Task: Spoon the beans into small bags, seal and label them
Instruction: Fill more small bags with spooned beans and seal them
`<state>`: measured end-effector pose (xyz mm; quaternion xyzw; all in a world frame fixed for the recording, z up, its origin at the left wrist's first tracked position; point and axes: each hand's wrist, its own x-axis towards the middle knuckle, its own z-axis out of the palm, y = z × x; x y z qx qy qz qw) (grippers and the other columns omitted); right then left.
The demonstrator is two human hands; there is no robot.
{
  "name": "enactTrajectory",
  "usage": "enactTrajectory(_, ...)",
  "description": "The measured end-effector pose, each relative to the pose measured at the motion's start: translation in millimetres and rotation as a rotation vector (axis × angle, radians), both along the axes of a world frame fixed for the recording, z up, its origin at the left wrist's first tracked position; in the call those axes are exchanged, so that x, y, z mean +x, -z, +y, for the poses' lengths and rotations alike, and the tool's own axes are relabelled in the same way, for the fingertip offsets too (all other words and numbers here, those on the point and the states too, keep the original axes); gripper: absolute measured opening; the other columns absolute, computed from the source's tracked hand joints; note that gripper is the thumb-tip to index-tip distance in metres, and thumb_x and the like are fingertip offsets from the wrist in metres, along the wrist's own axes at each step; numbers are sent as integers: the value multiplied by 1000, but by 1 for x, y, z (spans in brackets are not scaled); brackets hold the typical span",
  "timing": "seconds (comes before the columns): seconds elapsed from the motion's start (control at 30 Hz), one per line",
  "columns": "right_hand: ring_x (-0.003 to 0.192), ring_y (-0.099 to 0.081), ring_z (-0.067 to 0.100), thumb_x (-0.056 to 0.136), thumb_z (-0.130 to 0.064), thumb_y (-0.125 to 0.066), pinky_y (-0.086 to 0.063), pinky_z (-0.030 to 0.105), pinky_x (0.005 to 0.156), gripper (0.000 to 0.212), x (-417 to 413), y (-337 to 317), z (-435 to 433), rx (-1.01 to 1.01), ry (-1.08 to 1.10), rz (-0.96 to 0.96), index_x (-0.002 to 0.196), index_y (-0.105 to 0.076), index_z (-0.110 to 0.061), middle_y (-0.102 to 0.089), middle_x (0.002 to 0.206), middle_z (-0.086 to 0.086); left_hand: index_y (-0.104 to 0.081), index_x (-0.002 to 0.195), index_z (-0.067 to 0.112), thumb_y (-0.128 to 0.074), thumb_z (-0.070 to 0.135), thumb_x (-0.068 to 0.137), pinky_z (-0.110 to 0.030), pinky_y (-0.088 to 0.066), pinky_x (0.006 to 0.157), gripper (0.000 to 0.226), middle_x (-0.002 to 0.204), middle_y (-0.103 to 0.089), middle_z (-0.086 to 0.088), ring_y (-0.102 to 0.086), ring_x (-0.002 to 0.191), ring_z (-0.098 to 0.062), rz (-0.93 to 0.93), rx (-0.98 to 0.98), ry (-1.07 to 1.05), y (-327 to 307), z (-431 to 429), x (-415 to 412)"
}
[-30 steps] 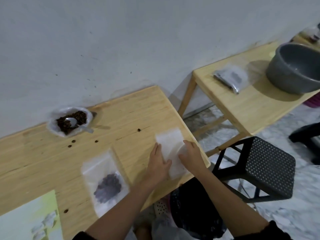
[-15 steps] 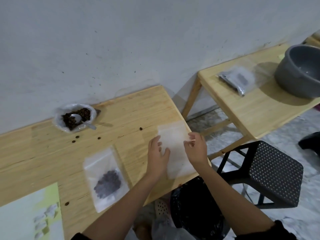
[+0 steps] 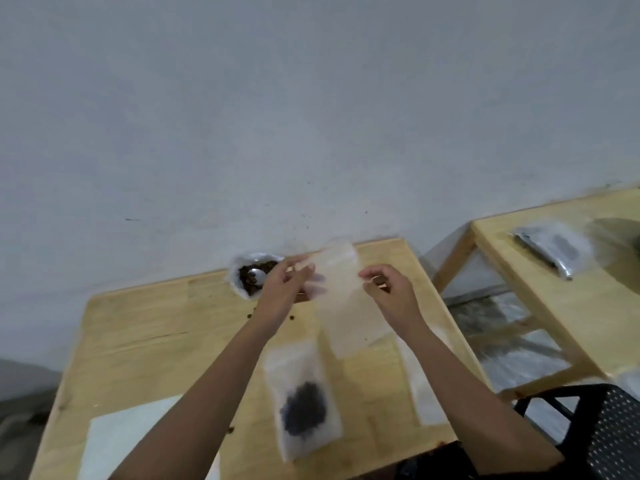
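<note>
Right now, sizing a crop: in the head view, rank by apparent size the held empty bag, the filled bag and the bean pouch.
Tied first: empty bag and filled bag, alike; the held one is nearer, so unranked.
Smallest: bean pouch, partly hidden.

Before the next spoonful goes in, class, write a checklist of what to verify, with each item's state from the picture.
1. Empty bag held by left hand and right hand: ok.
2. Its mouth open: cannot tell, blurred.
3. A hand free for the spoon: not ok, both hold the bag.
4. Beans left in the supply: ok.
5. Table free of loose beans: not ok.
6. Filled bag sealed: cannot tell.
</note>
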<state>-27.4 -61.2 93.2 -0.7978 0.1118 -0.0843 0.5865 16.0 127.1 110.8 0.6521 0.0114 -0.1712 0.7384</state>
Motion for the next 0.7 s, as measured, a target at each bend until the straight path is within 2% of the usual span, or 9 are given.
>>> enactTrajectory(0.1, 67, -53, -1, 81, 7, -58, -42, 10, 66, 27, 27, -12, 51, -28, -100, -16, 83, -64, -19, -65, 89, -3, -57, 113, 8, -55, 14, 94, -27, -55, 61, 20, 89, -73, -10, -70, 70, -22, -45, 103, 32, -17, 56, 18)
enactTrajectory(0.2, 68, -55, -7, 81, 9, -55, -41, 5, 65, 25, 52, -20, 104, -103, -134, -26, 84, -63, -14, -64, 90, -1, -62, 109, 8, -54, 9, 93, -40, -55, 71, 18, 98, -70, -16, -68, 79, -23, -103, 202, 42, -25, 108, 29)
enactTrajectory(0.27, 77, -56, -2, 80, 9, -52, -39, 2, 67, 27, 64, -21, 135, -180, -154, -32, 86, -63, -15, -62, 95, 1, -62, 109, 9, -53, 7, 94, -34, -57, 70, 18, 99, -70, -14, -69, 80, -20, -108, 199, 20, -27, 136, 30)
enactTrajectory(0.33, 87, -54, 6, 80, 8, -51, -37, 1, 71, 27, 71, -20, 162, -281, -178, -62, 90, -64, -13, -58, 102, 2, -60, 112, 8, -51, 7, 94, -28, -57, 66, 20, 102, -69, -15, -69, 86, -25, -104, 176, -37, -26, 160, 30)
enactTrajectory(0.43, 95, -52, 7, 83, 7, -52, -37, 1, 76, 26, 74, -21, 198, -314, -207, -126, 97, -64, -11, -52, 106, 0, -56, 120, 7, -48, 8, 96, -34, -58, 74, 25, 108, -69, -14, -69, 94, -27, -110, 155, -94, -21, 187, 27)
enactTrajectory(0.57, 91, -58, 4, 88, -2, -55, -45, 5, 75, 20, 74, -33, 236, -129, -252, -85, 96, -64, -17, -61, 101, -5, -57, 119, 11, -48, 13, 97, -38, -57, 82, 24, 114, -66, -12, -66, 101, -21, -133, 102, -86, -21, 204, 20)
enactTrajectory(0.63, 93, -61, 9, 88, -7, -58, -52, 19, 81, 15, 77, -39, 247, 13, -268, -31, 93, -64, -21, -65, 96, -8, -60, 112, 22, -50, 19, 97, -39, -56, 85, 18, 114, -66, -5, -64, 105, -16, -162, 92, -56, -23, 206, 17)
enactTrajectory(0.7, 97, -63, 15, 89, -10, -60, -56, 29, 82, 9, 80, -48, 252, 196, -261, 46, 91, -66, -16, -65, 95, -2, -60, 113, 28, -49, 19, 98, -36, -55, 86, 20, 115, -65, 3, -62, 106, -12, -218, 112, -20, -25, 209, 17)
